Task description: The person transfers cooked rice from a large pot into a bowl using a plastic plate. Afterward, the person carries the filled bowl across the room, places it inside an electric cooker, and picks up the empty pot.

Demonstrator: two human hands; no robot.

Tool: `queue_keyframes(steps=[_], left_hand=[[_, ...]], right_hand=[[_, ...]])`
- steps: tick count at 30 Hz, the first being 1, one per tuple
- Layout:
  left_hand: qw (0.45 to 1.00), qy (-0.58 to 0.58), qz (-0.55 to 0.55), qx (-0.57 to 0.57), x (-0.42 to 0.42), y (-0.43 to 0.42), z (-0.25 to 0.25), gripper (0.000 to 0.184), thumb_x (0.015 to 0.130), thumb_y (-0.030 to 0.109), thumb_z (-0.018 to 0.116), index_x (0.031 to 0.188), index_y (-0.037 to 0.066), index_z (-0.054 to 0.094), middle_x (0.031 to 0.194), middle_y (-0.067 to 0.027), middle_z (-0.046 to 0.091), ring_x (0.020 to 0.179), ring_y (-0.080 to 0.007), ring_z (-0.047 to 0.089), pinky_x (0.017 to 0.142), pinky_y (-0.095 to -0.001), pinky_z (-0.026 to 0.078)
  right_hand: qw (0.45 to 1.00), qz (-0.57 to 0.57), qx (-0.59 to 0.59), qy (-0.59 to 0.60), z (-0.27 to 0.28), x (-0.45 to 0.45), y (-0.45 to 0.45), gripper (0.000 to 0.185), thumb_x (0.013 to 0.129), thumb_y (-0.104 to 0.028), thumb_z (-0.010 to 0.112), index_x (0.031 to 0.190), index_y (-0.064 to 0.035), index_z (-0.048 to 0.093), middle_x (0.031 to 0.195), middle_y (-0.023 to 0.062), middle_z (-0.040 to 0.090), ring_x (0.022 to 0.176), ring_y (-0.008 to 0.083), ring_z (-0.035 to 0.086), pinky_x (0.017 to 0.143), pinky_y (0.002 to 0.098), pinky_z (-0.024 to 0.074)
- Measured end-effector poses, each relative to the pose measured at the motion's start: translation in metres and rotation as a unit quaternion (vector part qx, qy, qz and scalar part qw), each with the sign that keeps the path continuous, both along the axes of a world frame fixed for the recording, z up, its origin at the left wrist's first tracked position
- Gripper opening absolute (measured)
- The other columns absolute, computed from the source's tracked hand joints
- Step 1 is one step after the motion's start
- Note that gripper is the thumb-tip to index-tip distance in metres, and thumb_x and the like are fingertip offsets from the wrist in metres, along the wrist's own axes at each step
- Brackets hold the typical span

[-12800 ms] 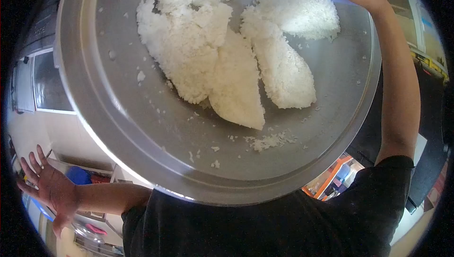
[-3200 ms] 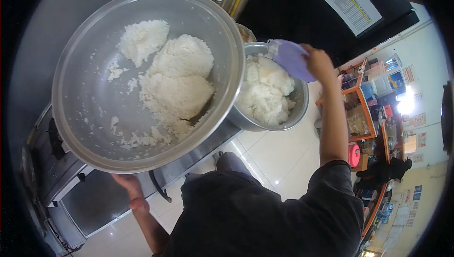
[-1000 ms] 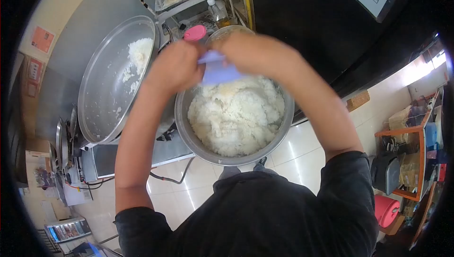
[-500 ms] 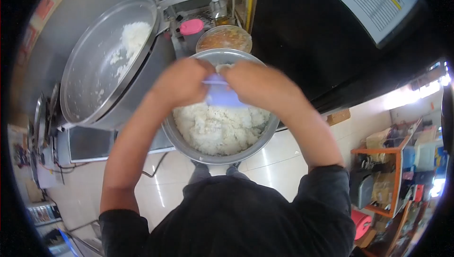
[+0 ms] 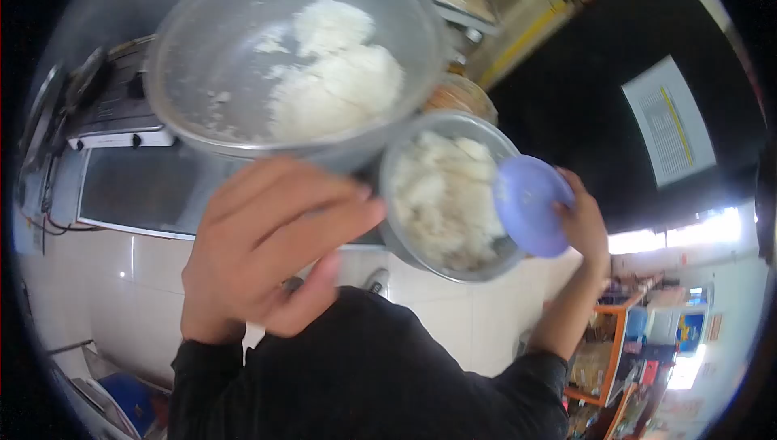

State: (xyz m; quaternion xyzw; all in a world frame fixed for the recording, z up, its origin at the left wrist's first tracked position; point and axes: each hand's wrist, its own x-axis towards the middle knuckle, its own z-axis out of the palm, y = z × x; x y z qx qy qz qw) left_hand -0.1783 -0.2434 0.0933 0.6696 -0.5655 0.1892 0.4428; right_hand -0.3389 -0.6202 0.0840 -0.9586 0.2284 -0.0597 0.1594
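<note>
My right hand [image 5: 584, 221] grips a shallow purple plastic dish [image 5: 530, 207] by its right rim. The dish is tilted over the right edge of a round metal pot [image 5: 394, 233]. White cooked rice [image 5: 449, 189] fills much of that pot. Close to the camera, my left hand [image 5: 271, 238] is raised and slightly blurred, its fingers loosely bent, the thumb apart and nothing visible in it. Behind it stands a large, wide metal pan [image 5: 218, 59] with a mound of rice [image 5: 340, 92] and scattered grains on its inner wall.
A stove [image 5: 121, 120] stands left of the large pan. A round container with orange-brown contents [image 5: 460, 100] sits behind the pot. At right rises a dark panel bearing a paper sheet [image 5: 672, 124]. An orange-framed shelf [image 5: 611, 351] is at lower right.
Both hands were together over the pot at the purple dish. My left hand has let go and moved left; my right hand has carried the dish rightward. The view has turned toward the large pan.
</note>
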Motion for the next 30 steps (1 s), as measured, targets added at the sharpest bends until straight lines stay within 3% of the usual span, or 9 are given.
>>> queue_keyframes(steps=[2, 7, 10, 15, 16, 18, 20, 26, 30], left_hand=[[0.997, 0.061, 0.051, -0.014, 0.015, 0.071, -0.011, 0.038, 0.060, 0.007, 0.058, 0.097, 0.002, 0.066, 0.085, -0.0132, 0.064, 0.065, -0.0277, 0.058, 0.060, -0.0355, 0.046], [0.980, 0.154, 0.121, 0.031, 0.061, 0.180, -0.058, 0.037, 0.062, 0.003, 0.057, 0.099, 0.000, 0.063, 0.083, -0.0133, 0.065, 0.068, -0.0282, 0.059, 0.063, -0.0352, 0.047], [0.968, 0.191, 0.142, 0.079, 0.078, 0.202, -0.074, 0.044, 0.061, -0.002, 0.053, 0.104, 0.001, 0.061, 0.083, -0.0126, 0.065, 0.070, -0.0290, 0.058, 0.063, -0.0364, 0.047], [0.958, 0.194, 0.121, 0.172, 0.102, 0.221, -0.089, 0.052, 0.059, -0.008, 0.048, 0.108, 0.003, 0.059, 0.085, -0.0114, 0.065, 0.072, -0.0306, 0.058, 0.066, -0.0387, 0.046], [0.955, 0.202, 0.123, 0.178, 0.105, 0.223, -0.088, 0.052, 0.060, -0.008, 0.047, 0.109, 0.003, 0.059, 0.086, -0.0120, 0.065, 0.074, -0.0312, 0.058, 0.068, -0.0386, 0.047], [0.951, 0.208, 0.137, 0.181, 0.109, 0.227, -0.086, 0.052, 0.060, -0.008, 0.046, 0.110, 0.002, 0.059, 0.087, -0.0129, 0.065, 0.077, -0.0322, 0.058, 0.071, -0.0385, 0.047], [0.950, 0.202, 0.158, 0.175, 0.114, 0.231, -0.083, 0.053, 0.059, -0.007, 0.046, 0.110, 0.002, 0.058, 0.089, -0.0137, 0.065, 0.079, -0.0327, 0.058, 0.074, -0.0385, 0.047], [0.939, 0.251, 0.183, 0.145, 0.121, 0.257, -0.090, 0.063, 0.050, -0.001, 0.043, 0.112, 0.000, 0.057, 0.090, -0.0137, 0.064, 0.080, -0.0338, 0.057, 0.074, -0.0399, 0.046], [0.936, 0.277, 0.197, 0.091, 0.124, 0.265, -0.097, 0.067, 0.046, -0.001, 0.040, 0.111, -0.001, 0.057, 0.089, -0.0138, 0.064, 0.078, -0.0329, 0.056, 0.074, -0.0391, 0.046]], right_hand=[[0.995, -0.037, 0.059, -0.071, -0.002, -0.013, -0.031, 0.050, 0.079, -0.001, 0.062, 0.128, -0.0041, 0.049, 0.114, 0.0143, 0.061, 0.107, 0.0224, 0.057, 0.094, 0.0341, 0.0421], [0.961, -0.153, 0.010, -0.229, 0.087, 0.017, 0.000, 0.050, 0.089, -0.028, 0.061, 0.128, 0.0010, 0.050, 0.119, 0.0138, 0.056, 0.108, 0.0225, 0.052, 0.096, 0.0334, 0.0387], [0.953, -0.098, 0.069, -0.280, 0.124, 0.093, 0.048, 0.045, 0.088, -0.017, 0.061, 0.128, 0.0009, 0.049, 0.115, 0.0115, 0.058, 0.102, 0.0165, 0.055, 0.090, 0.0296, 0.0436], [0.977, 0.199, 0.056, -0.046, 0.110, 0.254, 0.172, 0.036, 0.088, -0.007, 0.055, 0.123, -0.0013, 0.051, 0.104, 0.0100, 0.063, 0.094, 0.0154, 0.058, 0.084, 0.0300, 0.0474], [0.974, 0.225, 0.023, 0.027, 0.092, 0.280, 0.181, 0.035, 0.087, -0.003, 0.050, 0.121, -0.0020, 0.052, 0.102, 0.0163, 0.064, 0.093, 0.0227, 0.062, 0.084, 0.0328, 0.0485], [0.964, 0.231, -0.039, 0.122, 0.046, 0.316, 0.184, 0.040, 0.084, 0.001, 0.047, 0.123, -0.0032, 0.050, 0.101, 0.0215, 0.064, 0.095, 0.0325, 0.062, 0.084, 0.0369, 0.0485], [0.958, 0.129, 0.041, 0.254, 0.031, 0.339, 0.194, 0.046, 0.081, 0.003, 0.045, 0.127, -0.0038, 0.046, 0.105, 0.0243, 0.062, 0.097, 0.0391, 0.060, 0.086, 0.0412, 0.0474], [0.942, 0.269, 0.013, 0.201, -0.018, 0.372, 0.130, 0.045, 0.083, 0.002, 0.047, 0.127, -0.0042, 0.045, 0.113, 0.0233, 0.059, 0.107, 0.0358, 0.056, 0.094, 0.0407, 0.0424], [0.926, 0.279, 0.098, 0.233, -0.026, 0.380, 0.133, 0.043, 0.087, -0.005, 0.054, 0.129, -0.0037, 0.045, 0.115, 0.0199, 0.059, 0.110, 0.0293, 0.056, 0.097, 0.0379, 0.0406]])
